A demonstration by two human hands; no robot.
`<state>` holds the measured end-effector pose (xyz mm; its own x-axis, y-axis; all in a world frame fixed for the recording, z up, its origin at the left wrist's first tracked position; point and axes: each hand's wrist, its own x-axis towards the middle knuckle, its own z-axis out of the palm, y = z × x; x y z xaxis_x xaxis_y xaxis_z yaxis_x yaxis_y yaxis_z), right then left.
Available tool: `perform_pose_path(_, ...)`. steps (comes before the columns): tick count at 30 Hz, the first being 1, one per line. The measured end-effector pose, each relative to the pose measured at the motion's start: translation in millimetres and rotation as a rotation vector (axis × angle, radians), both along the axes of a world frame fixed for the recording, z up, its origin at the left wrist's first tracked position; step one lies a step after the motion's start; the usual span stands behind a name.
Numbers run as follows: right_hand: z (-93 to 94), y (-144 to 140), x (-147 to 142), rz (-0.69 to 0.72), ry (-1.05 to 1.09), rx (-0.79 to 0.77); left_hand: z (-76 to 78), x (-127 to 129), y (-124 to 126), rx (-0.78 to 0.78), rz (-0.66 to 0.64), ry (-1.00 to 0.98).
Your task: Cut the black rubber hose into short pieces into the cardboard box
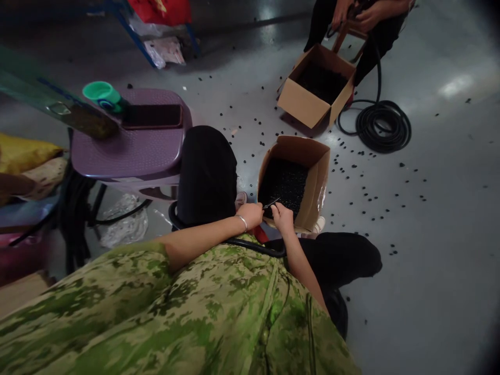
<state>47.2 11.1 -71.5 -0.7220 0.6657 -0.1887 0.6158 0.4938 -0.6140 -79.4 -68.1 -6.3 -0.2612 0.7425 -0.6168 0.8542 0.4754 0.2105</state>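
Observation:
My left hand (250, 214), with a bracelet at the wrist, is closed around what looks like a pair of scissors (272, 202); the thin metal blades point right and the handles are hidden. Close on the right, my right hand (284, 219) is pinched closed by the blades, and what its fingers hold is hidden. A black hose (255, 247) runs around my left knee and over my lap, bending up behind my right forearm. Both hands are over the near edge of an open cardboard box (318, 179), which holds a heap of small black pieces (285, 182).
A purple stool (128, 151) at left bears a phone (152, 116) and a green cup (103, 95). Opposite, a seated person's hands (357, 15) are above another cardboard box (304, 101). Coiled black hose (383, 126) and scattered black pieces lie on the floor.

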Motion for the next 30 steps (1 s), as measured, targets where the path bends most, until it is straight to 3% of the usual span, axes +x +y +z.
perform_pose_path(7, -6.6, 3, 3, -0.038, 0.046, -0.045, -6.0, 0, -1, 0.026, -0.039, 0.013)
perform_pose_path(14, -7.1, 8, 5, 0.021, 0.032, -0.017, -9.4, -4, 0, 0.058, -0.063, 0.017)
perform_pose_path(20, 5.2, 7, 4, 0.081, -0.145, 0.165, 0.0, -6, 7, 0.002, -0.045, 0.013)
perform_pose_path(24, 17.8, 1, 1, 0.141, -0.218, 0.207, 9.1, -5, 11, -0.049, -0.043, 0.003)
perform_pose_path(30, 20.1, -1, -2, 0.155, -0.273, 0.192, 0.7, -2, 10, -0.04, -0.075, 0.03)
